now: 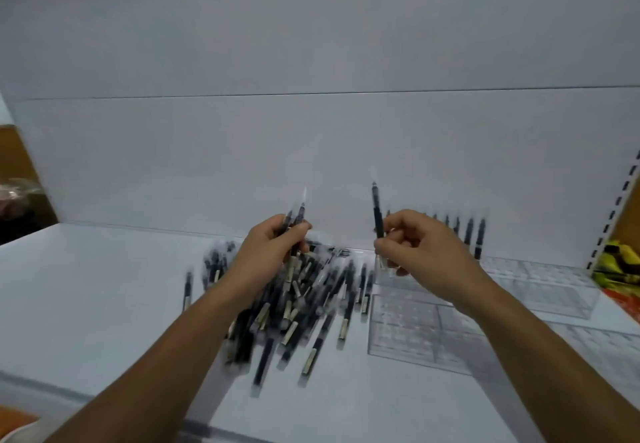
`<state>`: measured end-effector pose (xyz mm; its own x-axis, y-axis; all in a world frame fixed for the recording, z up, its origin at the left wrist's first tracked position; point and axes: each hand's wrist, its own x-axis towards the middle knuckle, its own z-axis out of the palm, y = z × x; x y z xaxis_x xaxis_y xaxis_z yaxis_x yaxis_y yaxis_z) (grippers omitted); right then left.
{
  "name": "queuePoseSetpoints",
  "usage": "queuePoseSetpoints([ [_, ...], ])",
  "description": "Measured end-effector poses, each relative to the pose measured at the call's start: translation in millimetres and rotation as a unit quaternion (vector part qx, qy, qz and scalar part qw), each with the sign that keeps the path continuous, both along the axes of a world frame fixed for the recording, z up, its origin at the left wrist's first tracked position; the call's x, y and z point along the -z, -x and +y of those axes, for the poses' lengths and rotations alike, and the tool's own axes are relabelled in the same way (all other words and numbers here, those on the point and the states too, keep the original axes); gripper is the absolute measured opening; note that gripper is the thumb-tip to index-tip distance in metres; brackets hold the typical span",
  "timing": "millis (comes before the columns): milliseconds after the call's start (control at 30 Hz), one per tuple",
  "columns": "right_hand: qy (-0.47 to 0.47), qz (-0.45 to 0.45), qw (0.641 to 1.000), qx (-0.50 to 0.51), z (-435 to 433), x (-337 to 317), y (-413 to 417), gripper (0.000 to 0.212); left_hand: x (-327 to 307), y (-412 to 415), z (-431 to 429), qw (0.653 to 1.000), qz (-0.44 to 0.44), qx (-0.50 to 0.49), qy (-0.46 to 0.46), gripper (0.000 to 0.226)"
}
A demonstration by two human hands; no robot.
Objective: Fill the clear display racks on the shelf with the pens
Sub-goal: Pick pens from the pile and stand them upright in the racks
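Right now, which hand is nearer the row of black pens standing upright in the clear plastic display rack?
Right. The right hand, pinching one black pen, is just left of the upright pen row; the left hand, gripping several pens, is farther left, above the loose pen pile.

White shelf [104,304], loose black pens [294,307] heaped, seemingly two clear racks [426,331] beside

Dim, bluish, even light falls on the white shelf [104,286], motion blur smears the loose pens [294,304], and the wide lens bends the edges.
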<state>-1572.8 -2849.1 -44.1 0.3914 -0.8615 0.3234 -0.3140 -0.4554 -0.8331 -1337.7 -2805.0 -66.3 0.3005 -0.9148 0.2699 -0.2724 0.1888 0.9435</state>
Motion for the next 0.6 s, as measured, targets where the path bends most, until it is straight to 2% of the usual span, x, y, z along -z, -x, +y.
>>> queuePoseSetpoints([
  [100,0.013,-0.009,0.999,0.050,-15.5,-1.2,40.8,0.017,1.2,36.5,-25.8,0.999,0.020,0.043,0.020,0.023],
  [267,-0.001,-0.031,0.989,0.142,-39.0,1.9,106.2,0.004,-0.5,105.7,-64.6,0.991,0.036,0.113,0.055,0.022],
  [367,-0.004,-0.030,0.982,0.186,-50.2,2.6,131.4,0.013,-4.0,145.0,-80.5,0.986,0.038,0.150,0.068,0.019],
  [433,0.001,-0.022,0.980,0.200,-57.4,2.6,140.9,0.012,-2.7,164.7,-86.7,0.982,0.035,0.169,0.075,0.017],
  [600,0.013,0.005,0.977,0.214,-77.4,0.3,144.0,0.006,18.5,176.6,-93.8,0.980,-0.060,0.182,0.050,0.014],
])
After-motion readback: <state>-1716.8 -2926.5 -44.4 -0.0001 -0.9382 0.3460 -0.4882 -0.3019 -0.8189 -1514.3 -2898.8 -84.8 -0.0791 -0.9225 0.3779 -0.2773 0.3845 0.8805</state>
